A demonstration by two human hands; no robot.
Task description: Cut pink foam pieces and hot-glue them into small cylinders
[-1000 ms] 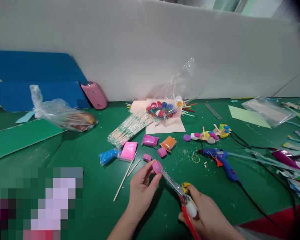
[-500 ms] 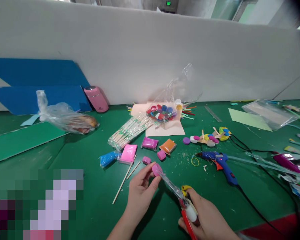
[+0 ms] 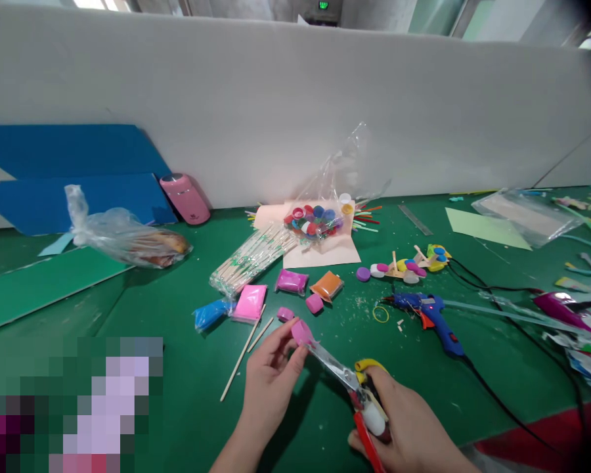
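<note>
My left hand (image 3: 274, 374) pinches a pink bottle cap (image 3: 301, 332) between thumb and fingers, tilted on its side. In my right hand (image 3: 398, 417) is a pair of scissors (image 3: 347, 376) with one yellow and one red handle. Their blades point up and left, the tips meeting the cap's edge; whether they cut into it I cannot tell. A white rounded piece (image 3: 374, 418) sits by the handles, partly covered by my fingers. Just beyond the left hand lie two more pink caps, one nearer (image 3: 285, 314) and one to the right (image 3: 314, 303).
Clay packets in pink (image 3: 250, 303), purple (image 3: 291, 281), orange (image 3: 327, 286) and blue (image 3: 211, 315) lie ahead. Wooden sticks (image 3: 241, 361) rest left of my hand. On the right are a blue glue gun (image 3: 431, 314) with its cord and a decorated stick-and-cap assembly (image 3: 404, 265).
The whole view has shifted slightly. Both hands keep their grip, and the scissor blades stay at the pink cap with little visible difference.
</note>
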